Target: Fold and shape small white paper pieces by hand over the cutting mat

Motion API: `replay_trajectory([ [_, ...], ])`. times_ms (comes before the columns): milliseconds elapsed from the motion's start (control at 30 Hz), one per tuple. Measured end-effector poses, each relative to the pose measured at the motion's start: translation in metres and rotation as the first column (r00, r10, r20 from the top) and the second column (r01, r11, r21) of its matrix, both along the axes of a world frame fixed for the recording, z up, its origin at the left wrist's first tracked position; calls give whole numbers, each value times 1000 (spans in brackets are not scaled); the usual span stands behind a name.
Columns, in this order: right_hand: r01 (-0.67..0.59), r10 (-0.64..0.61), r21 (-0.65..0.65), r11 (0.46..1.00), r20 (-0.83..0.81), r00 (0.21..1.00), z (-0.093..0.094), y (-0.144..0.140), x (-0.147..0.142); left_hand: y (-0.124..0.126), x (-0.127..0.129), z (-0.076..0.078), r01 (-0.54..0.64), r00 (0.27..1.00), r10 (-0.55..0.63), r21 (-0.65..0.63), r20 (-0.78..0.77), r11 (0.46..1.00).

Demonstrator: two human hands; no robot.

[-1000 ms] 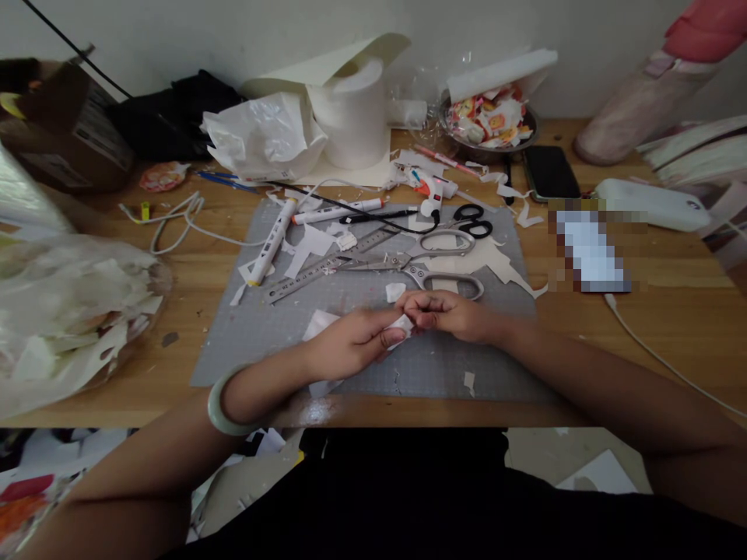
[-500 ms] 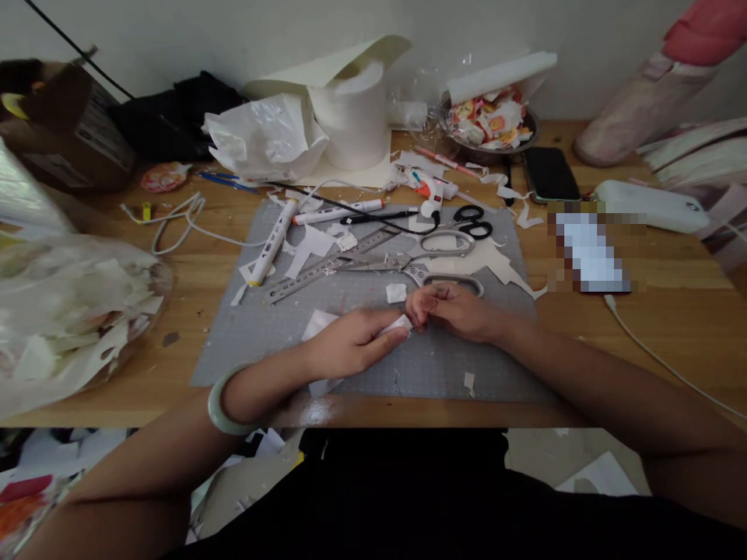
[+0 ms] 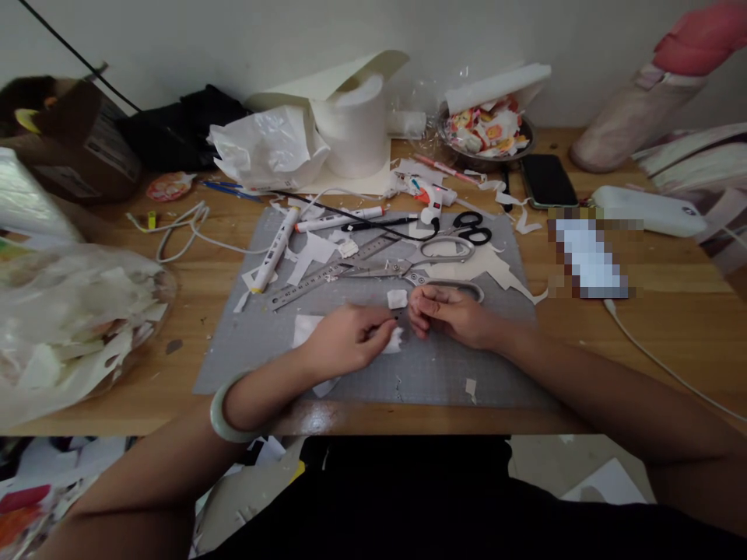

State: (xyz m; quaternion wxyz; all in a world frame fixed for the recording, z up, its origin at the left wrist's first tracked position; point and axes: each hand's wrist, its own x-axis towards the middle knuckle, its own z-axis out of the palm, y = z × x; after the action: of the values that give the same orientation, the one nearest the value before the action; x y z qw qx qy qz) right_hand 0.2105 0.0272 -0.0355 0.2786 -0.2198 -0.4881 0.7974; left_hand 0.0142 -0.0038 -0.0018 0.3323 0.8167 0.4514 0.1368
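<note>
pinched in left hand [image 3: 344, 342]: small white paper scrap [image 3: 396, 340], no writing legible.

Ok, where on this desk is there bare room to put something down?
Bare wood lies right of the grey mat, between the blurred patch and the white cable, and left of the mat beside the plastic bag. The mat's near strip is mostly bare. Its far half is crowded: ruler, scissors, markers, scraps.
</note>
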Motion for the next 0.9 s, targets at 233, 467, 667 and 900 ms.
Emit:
replay_trajectory([
  [233, 93, -186, 367, 926, 229, 955, 6, -7, 1, 3, 1, -3, -95, 986, 84, -67, -141, 993],
  [467, -92, -196, 622, 778, 380, 904, 12, -13, 0, 11, 3, -13, -207, 976, 208, 33, -58, 978],
  [667, -132, -175, 645, 752, 389, 905, 9, -11, -1, 16, 4, -15, -174, 979, 180, 62, -94, 983],
  [900, -65, -190, 657, 751, 309, 932, 6, -10, -1, 14, 4, -13, -152, 987, 155, 53, -44, 987],
])
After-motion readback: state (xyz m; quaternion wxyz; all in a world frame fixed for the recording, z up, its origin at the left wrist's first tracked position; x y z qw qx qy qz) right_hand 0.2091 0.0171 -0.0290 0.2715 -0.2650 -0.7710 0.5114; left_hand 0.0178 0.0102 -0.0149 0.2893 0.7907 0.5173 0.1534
